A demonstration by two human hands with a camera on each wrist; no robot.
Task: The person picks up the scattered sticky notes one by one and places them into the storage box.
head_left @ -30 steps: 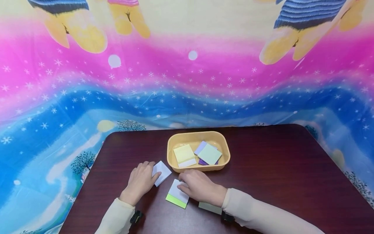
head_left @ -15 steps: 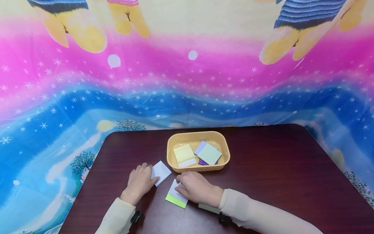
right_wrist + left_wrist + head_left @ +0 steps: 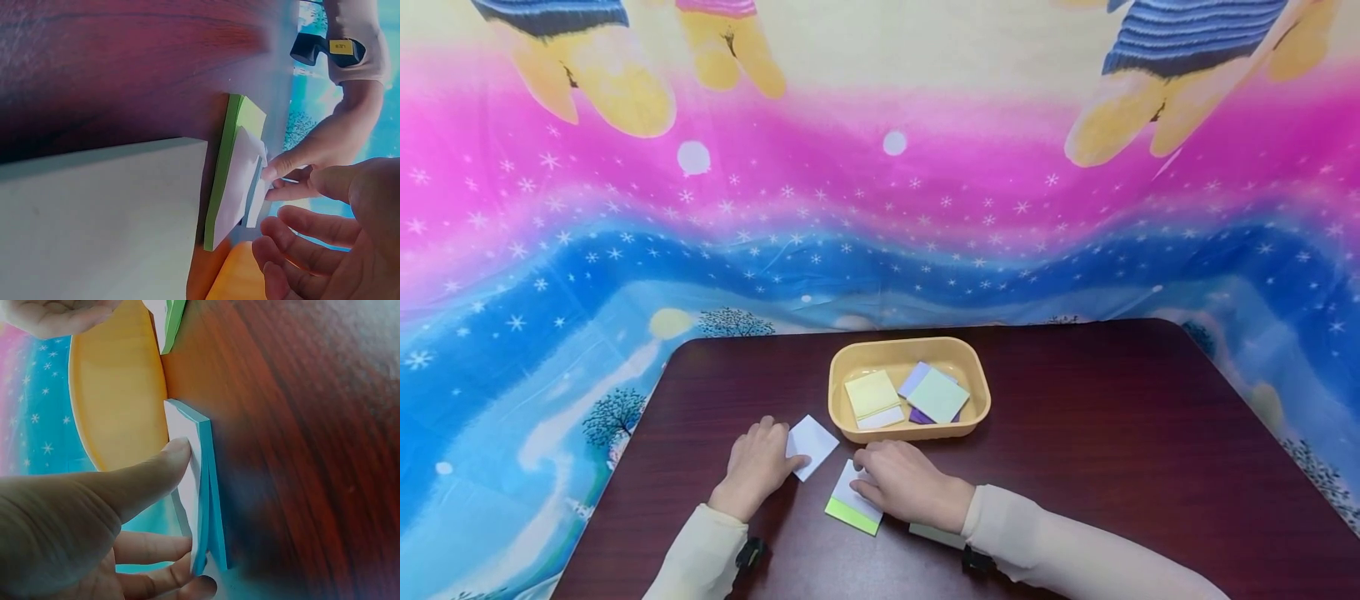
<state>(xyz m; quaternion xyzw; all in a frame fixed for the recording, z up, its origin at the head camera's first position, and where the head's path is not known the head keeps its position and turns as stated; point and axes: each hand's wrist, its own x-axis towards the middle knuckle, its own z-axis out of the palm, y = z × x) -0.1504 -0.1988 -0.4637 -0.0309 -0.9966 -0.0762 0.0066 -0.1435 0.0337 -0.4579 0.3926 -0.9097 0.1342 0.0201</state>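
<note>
My left hand (image 3: pixel 756 467) pinches a sticky-note pad (image 3: pixel 812 447) with a white top and blue edges, left of the tray. In the left wrist view the thumb lies on the pad's white face (image 3: pixel 192 464) and fingers are at its lower edge; a gap splits its blue layers. My right hand (image 3: pixel 913 485), fingers loosely bent and holding nothing, is over a green sticky-note pad (image 3: pixel 853 515) partly covered by a white sheet. The right wrist view shows its fingers apart from that green pad (image 3: pixel 220 169).
A yellow tray (image 3: pixel 910 346) behind the hands contains yellow, white, pale green and purple pads. Beneath the right wrist lies a grey-green pad (image 3: pixel 936 536), partly hidden. A dark wooden table (image 3: pixel 1097 433) meets a patterned cloth (image 3: pixel 880 200) at the back.
The right hand has shifted slightly left over the green pad, then stayed put. In the left hand, the blue-edged pad has turned and shifted a little.
</note>
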